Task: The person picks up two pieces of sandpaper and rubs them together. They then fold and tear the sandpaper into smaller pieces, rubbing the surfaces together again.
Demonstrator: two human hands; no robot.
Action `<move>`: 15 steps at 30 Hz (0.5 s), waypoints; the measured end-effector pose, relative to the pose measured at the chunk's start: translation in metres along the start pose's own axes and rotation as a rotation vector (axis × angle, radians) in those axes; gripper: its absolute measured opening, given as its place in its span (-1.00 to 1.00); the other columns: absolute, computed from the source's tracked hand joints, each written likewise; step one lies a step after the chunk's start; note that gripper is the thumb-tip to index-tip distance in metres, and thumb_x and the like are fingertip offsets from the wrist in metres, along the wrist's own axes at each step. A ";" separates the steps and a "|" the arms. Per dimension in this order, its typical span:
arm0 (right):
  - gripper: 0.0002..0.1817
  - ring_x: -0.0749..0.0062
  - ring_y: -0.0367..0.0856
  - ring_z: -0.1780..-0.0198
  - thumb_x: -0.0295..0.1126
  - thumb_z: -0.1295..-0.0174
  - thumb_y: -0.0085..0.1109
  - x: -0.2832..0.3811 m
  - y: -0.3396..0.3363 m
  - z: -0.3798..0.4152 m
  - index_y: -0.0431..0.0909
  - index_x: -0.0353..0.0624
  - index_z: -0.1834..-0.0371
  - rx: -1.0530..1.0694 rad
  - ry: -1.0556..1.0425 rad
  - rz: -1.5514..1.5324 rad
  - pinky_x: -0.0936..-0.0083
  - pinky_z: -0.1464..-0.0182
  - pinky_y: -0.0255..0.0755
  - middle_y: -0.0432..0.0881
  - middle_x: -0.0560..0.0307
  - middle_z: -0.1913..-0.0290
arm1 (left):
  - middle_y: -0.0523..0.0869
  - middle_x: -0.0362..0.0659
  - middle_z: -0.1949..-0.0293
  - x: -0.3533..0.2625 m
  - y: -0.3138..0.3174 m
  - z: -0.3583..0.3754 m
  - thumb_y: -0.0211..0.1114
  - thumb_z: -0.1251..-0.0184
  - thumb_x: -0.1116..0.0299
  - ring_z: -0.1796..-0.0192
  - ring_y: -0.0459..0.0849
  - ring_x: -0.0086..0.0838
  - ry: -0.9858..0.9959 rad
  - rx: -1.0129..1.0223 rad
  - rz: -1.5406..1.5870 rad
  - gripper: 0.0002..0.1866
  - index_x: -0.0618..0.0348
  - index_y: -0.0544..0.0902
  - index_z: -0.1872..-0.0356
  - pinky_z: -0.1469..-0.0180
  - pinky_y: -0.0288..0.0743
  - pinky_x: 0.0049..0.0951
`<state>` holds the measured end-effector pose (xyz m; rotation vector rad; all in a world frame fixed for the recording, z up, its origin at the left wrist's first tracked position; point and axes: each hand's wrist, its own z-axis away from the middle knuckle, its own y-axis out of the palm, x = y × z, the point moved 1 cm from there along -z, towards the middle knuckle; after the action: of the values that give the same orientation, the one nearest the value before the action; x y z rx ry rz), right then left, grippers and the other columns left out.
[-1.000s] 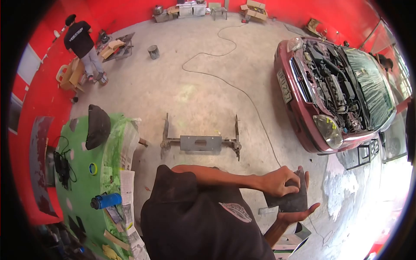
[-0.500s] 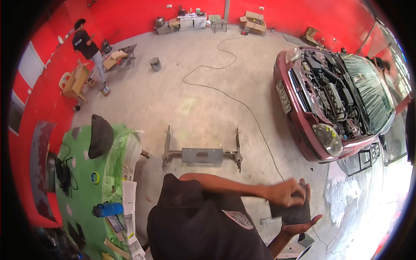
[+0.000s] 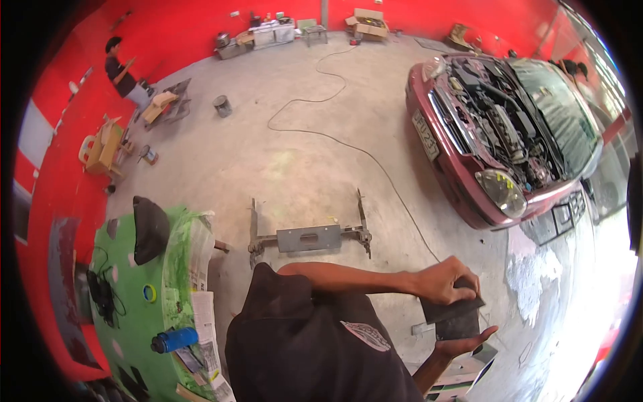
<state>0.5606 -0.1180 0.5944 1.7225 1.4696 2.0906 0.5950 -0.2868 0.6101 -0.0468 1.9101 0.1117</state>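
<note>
My left hand [image 3: 447, 281] reaches across from the left, its fingers closed on a black sheet [image 3: 453, 309] that looks like sandpaper. The sheet's edge sticks out at an angle over a dark rectangular pad [image 3: 458, 327]. Below, my right hand [image 3: 462, 346] supports the pad from underneath, palm up, with one digit stretched out to the right. Part of the pad is hidden by the sheet, and so are most of my right fingers.
A green panel [image 3: 130, 268] on the left bears a blue bottle [image 3: 175, 340], tape [image 3: 149, 293] and newspaper. A metal frame [image 3: 309, 238] stands on the floor ahead. A cable [image 3: 375, 161] runs toward my hands. A red car [image 3: 462, 194] stands right; another person [image 3: 124, 77] stands far left.
My left hand, blurred over the pad before, now grips the black sheet with its edge angled across the pad. The view has shifted slightly, and the far person has turned or moved a little.
</note>
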 end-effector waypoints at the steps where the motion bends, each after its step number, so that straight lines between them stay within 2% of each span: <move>1: 0.27 -0.19 0.13 -0.71 0.59 -0.42 -0.34 0.000 0.013 -0.002 -0.02 -0.51 -0.72 0.060 -0.023 0.003 0.01 -0.74 -0.07 0.17 -0.49 -0.67 | 0.86 0.05 0.23 0.002 0.010 0.007 0.52 -0.32 0.38 0.18 0.80 -0.11 0.033 0.023 -0.100 -0.85 0.23 0.85 0.19 -0.10 0.59 -0.26; 3: 0.31 -0.15 0.18 -0.69 0.62 -0.39 -0.32 0.000 -0.003 -0.005 -0.01 -0.52 -0.71 0.187 -0.013 -0.044 0.02 -0.72 0.01 0.20 -0.44 -0.67 | 0.86 0.04 0.25 0.002 0.023 0.008 0.53 -0.32 0.38 0.21 0.84 -0.16 0.093 0.051 -0.173 -0.85 0.22 0.86 0.19 -0.01 0.63 -0.27; 5: 0.32 -0.04 0.25 -0.67 0.64 -0.38 -0.32 0.002 -0.012 -0.003 0.04 -0.55 -0.69 0.056 -0.031 0.114 0.13 -0.70 0.09 0.22 -0.35 -0.68 | 0.86 0.04 0.30 -0.003 0.012 -0.007 0.53 -0.32 0.37 0.28 0.87 -0.22 0.119 0.056 -0.114 -0.85 0.22 0.86 0.19 0.16 0.69 -0.29; 6: 0.33 -0.02 0.25 -0.67 0.65 -0.37 -0.36 0.002 -0.004 -0.002 0.05 -0.56 -0.68 0.016 -0.060 0.064 0.15 -0.69 0.09 0.22 -0.33 -0.68 | 0.86 0.03 0.32 -0.003 0.011 -0.012 0.53 -0.33 0.39 0.31 0.87 -0.37 0.036 -0.002 -0.062 -0.84 0.23 0.87 0.16 0.21 0.69 -0.35; 7: 0.35 0.00 0.27 -0.66 0.67 -0.37 -0.40 0.004 -0.002 -0.005 0.06 -0.56 -0.68 0.064 -0.095 0.052 0.17 -0.68 0.12 0.22 -0.33 -0.68 | 0.86 0.02 0.33 -0.005 0.007 -0.018 0.52 -0.36 0.42 0.30 0.85 -0.44 -0.050 0.008 -0.021 -0.84 0.22 0.86 0.11 0.21 0.69 -0.38; 8: 0.35 0.01 0.35 -0.62 0.67 -0.36 -0.40 0.003 -0.006 -0.004 0.05 -0.56 -0.68 0.035 -0.094 0.051 0.16 -0.67 0.16 0.27 -0.34 -0.65 | 0.85 0.01 0.34 -0.007 0.012 -0.016 0.52 -0.37 0.44 0.30 0.84 -0.43 -0.070 0.078 -0.091 -0.84 0.23 0.86 0.09 0.18 0.68 -0.40; 9: 0.36 0.02 0.45 -0.55 0.69 -0.35 -0.35 0.008 -0.006 -0.002 0.05 -0.54 -0.69 -0.011 -0.090 0.103 0.17 -0.62 0.27 0.36 -0.34 -0.60 | 0.85 0.03 0.34 -0.004 0.022 -0.009 0.54 -0.36 0.44 0.27 0.83 -0.45 0.096 0.105 -0.230 -0.83 0.26 0.85 0.09 0.13 0.67 -0.40; 10: 0.38 0.03 0.50 -0.52 0.72 -0.32 -0.31 0.010 -0.010 -0.001 0.06 -0.52 -0.69 0.026 -0.082 0.079 0.18 -0.58 0.35 0.42 -0.34 -0.56 | 0.84 0.02 0.35 -0.009 0.025 -0.008 0.56 -0.35 0.45 0.25 0.81 -0.48 0.125 0.145 -0.264 -0.83 0.26 0.85 0.10 0.10 0.66 -0.39; 11: 0.44 -0.10 0.35 -0.62 0.76 -0.27 -0.37 0.010 -0.015 0.001 0.03 -0.55 -0.69 0.008 -0.069 0.107 0.05 -0.65 0.24 0.24 -0.42 -0.65 | 0.85 -0.03 0.36 -0.008 0.027 -0.010 0.56 -0.35 0.47 0.25 0.81 -0.50 0.024 0.205 -0.163 -0.84 0.26 0.86 0.10 0.12 0.66 -0.40; 12: 0.45 -0.11 0.30 -0.65 0.77 -0.26 -0.37 0.011 -0.021 0.003 0.01 -0.57 -0.69 0.028 -0.062 0.105 0.03 -0.67 0.19 0.19 -0.41 -0.68 | 0.87 -0.08 0.34 -0.011 0.027 -0.015 0.52 -0.38 0.49 0.24 0.80 -0.54 -0.085 0.223 -0.176 -0.85 0.28 0.85 0.09 0.13 0.66 -0.43; 13: 0.43 -0.02 0.38 -0.60 0.77 -0.27 -0.36 0.012 -0.011 0.008 0.06 -0.54 -0.69 -0.015 -0.083 -0.026 0.08 -0.63 0.27 0.30 -0.35 -0.63 | 0.87 -0.08 0.34 -0.011 0.025 -0.021 0.49 -0.41 0.50 0.23 0.79 -0.58 -0.205 0.200 -0.142 -0.87 0.30 0.85 0.10 0.13 0.65 -0.46; 14: 0.41 0.06 0.47 -0.54 0.76 -0.28 -0.34 0.017 -0.004 0.009 0.10 -0.51 -0.68 -0.040 -0.107 -0.161 0.13 -0.58 0.35 0.40 -0.29 -0.57 | 0.87 -0.07 0.34 -0.012 0.024 -0.029 0.48 -0.42 0.48 0.23 0.79 -0.57 -0.214 0.154 -0.103 -0.86 0.32 0.84 0.10 0.14 0.64 -0.46; 15: 0.46 -0.01 0.34 -0.62 0.79 -0.24 -0.37 0.018 -0.010 0.010 0.05 -0.55 -0.68 -0.018 -0.117 -0.092 0.09 -0.64 0.24 0.25 -0.35 -0.65 | 0.87 -0.07 0.35 -0.013 0.033 -0.029 0.48 -0.41 0.48 0.23 0.79 -0.57 -0.154 0.207 -0.139 -0.86 0.32 0.84 0.11 0.14 0.64 -0.45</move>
<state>0.5570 -0.0959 0.5999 1.7045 1.4624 1.9173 0.5694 -0.2567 0.6340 -0.0302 1.7492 -0.1722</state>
